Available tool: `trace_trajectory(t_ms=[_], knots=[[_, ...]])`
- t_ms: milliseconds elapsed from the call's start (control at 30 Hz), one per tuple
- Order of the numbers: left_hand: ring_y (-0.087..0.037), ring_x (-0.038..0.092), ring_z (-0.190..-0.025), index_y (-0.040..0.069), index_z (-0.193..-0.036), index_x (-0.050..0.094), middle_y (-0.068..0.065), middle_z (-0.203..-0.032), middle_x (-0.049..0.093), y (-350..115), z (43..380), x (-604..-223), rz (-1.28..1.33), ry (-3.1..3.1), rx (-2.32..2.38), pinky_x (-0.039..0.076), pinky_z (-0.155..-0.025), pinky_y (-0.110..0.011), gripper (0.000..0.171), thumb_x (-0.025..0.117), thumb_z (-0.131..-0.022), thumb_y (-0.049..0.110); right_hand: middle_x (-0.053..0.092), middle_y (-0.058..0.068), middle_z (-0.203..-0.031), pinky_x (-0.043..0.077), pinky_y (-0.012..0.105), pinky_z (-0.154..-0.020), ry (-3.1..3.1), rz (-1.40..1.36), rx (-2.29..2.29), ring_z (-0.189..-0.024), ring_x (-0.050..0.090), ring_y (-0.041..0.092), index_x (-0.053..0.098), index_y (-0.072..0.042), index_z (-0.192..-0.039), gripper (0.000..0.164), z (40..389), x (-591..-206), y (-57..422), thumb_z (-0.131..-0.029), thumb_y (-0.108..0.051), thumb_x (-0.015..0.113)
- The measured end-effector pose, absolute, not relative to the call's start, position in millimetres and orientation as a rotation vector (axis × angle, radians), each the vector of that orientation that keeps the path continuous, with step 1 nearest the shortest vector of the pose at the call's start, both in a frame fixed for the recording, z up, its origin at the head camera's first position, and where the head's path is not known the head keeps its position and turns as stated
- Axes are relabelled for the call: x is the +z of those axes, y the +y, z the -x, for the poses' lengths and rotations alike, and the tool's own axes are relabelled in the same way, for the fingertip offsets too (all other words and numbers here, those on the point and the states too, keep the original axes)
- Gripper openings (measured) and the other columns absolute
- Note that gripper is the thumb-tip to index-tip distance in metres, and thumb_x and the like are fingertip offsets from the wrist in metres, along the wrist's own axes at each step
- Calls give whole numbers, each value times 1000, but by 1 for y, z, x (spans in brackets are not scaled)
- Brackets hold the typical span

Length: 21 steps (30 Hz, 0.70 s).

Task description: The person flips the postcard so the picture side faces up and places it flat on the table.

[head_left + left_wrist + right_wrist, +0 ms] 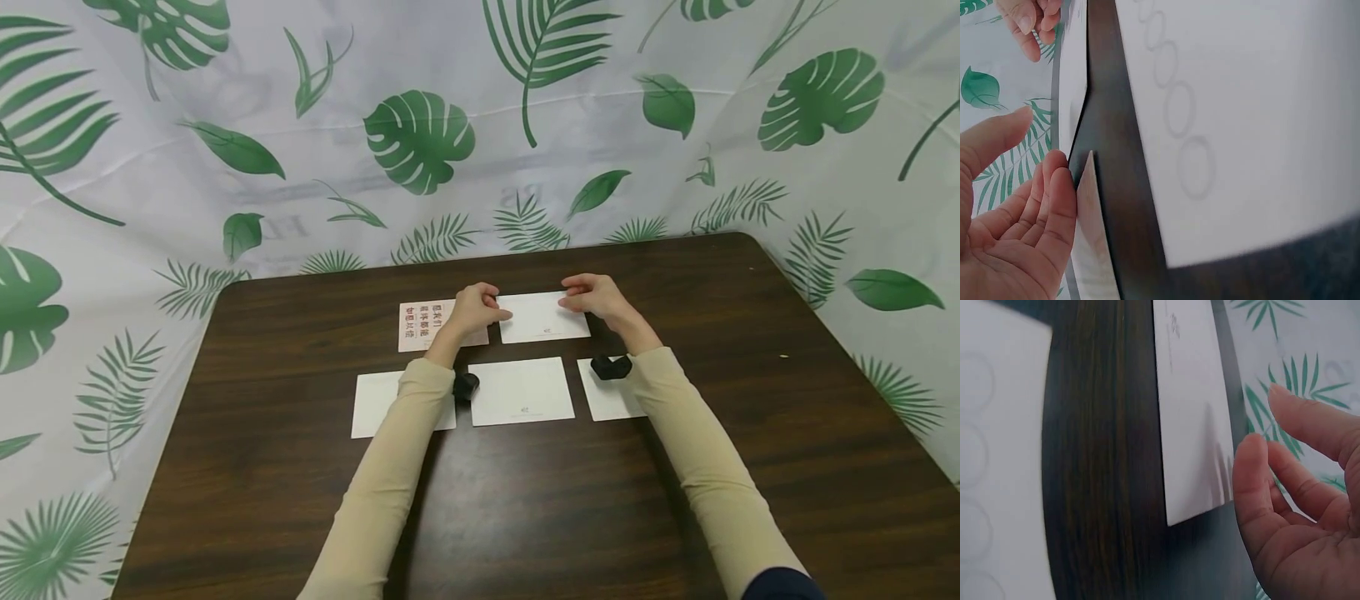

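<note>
Above the back row of cards, my left hand (474, 308) hovers over the gap between a card with red printed characters (417, 327) and a blank-faced white card (536, 315). Its thumb and fingers are apart in the left wrist view, nothing between them, with fingertips right at the card edges. My right hand (600, 302) is at the right end of that white card, fingers loosely bent. In the right wrist view, thumb and fingers (1252, 462) are separated and hold nothing; the card's end (1191, 456) lies beside them. My left hand partly covers the printed card.
In the front row lie three white cards: a left one (372, 404) partly under my left sleeve, a middle one (522, 387), and a right one (603, 400) partly under my right forearm. The dark wooden table (525, 517) meets a leaf-patterned cloth (300, 167) behind.
</note>
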<state>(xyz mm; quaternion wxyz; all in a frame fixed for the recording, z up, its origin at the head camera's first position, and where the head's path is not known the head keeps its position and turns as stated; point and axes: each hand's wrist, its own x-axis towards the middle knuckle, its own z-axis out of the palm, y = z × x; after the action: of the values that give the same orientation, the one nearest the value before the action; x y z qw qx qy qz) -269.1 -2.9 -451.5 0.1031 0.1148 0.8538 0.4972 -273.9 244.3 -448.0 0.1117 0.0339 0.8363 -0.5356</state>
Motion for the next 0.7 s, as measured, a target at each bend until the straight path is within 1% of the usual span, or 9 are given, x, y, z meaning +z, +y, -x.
trace_trajectory(t_ms=[100,267,333,400,433,500,533,600,700], knots=[[-14,50,-67,-6,-117,57,-6,-80,56,-1,271,-453,-306,2528,1451,43,-64,-23,45,74,-79,10,53,11,-96,49,20,-64,2486,-126,-1538,-73,53,12,54,6,-124,47,276,-449,246,-81,-2,70],[-18,56,-70,-5,-116,58,-9,-83,62,1,275,-455,-300,2552,1373,48,-69,-28,46,75,-78,13,52,9,-92,48,19,-62,2521,-148,-1470,-74,50,13,54,6,-124,47,279,-451,251,-81,-3,70],[-16,56,-65,-3,-112,60,-7,-78,62,2,294,-482,-353,2565,1391,47,-64,-27,47,78,-74,18,51,7,-90,47,18,-62,2530,-156,-1436,-74,49,13,54,7,-124,47,280,-451,252,-80,-3,71],[-16,58,-67,0,-113,60,-4,-79,64,4,316,-509,-362,2568,1353,48,-65,-27,52,81,-71,23,49,6,-87,46,19,-61,2535,-171,-1404,-73,48,14,54,7,-123,47,281,-452,253,-80,-4,72],[-18,61,-72,0,-115,60,-6,-83,65,7,325,-520,-336,2595,1294,49,-68,-30,52,81,-72,21,49,6,-86,45,19,-61,2537,-175,-1391,-73,48,14,54,7,-123,47,281,-452,253,-80,-4,72],[-18,60,-72,1,-111,61,-6,-80,65,12,352,-557,-364,2649,1259,49,-66,-29,52,83,-68,21,48,5,-84,44,20,-60,2545,-183,-1362,-72,47,14,55,7,-122,47,282,-451,252,-80,-4,72],[-19,60,-76,1,-111,61,-6,-82,66,14,356,-562,-362,2677,1216,49,-69,-29,52,83,-68,21,48,5,-84,43,20,-59,2550,-184,-1349,-71,46,15,55,7,-121,46,282,-451,252,-79,-4,72],[-19,58,-76,0,-106,61,-5,-80,64,16,359,-568,-380,2752,1157,48,-68,-28,50,83,-66,21,47,6,-83,43,21,-58,2569,-181,-1319,-71,45,16,56,6,-120,46,282,-451,251,-79,-3,73],[-17,54,-78,0,-102,60,-3,-78,61,15,346,-547,-392,2749,1144,46,-66,-24,50,85,-65,24,46,8,-84,41,22,-58,2617,-159,-1242,-72,44,18,55,6,-117,45,282,-450,249,-77,-2,74]])
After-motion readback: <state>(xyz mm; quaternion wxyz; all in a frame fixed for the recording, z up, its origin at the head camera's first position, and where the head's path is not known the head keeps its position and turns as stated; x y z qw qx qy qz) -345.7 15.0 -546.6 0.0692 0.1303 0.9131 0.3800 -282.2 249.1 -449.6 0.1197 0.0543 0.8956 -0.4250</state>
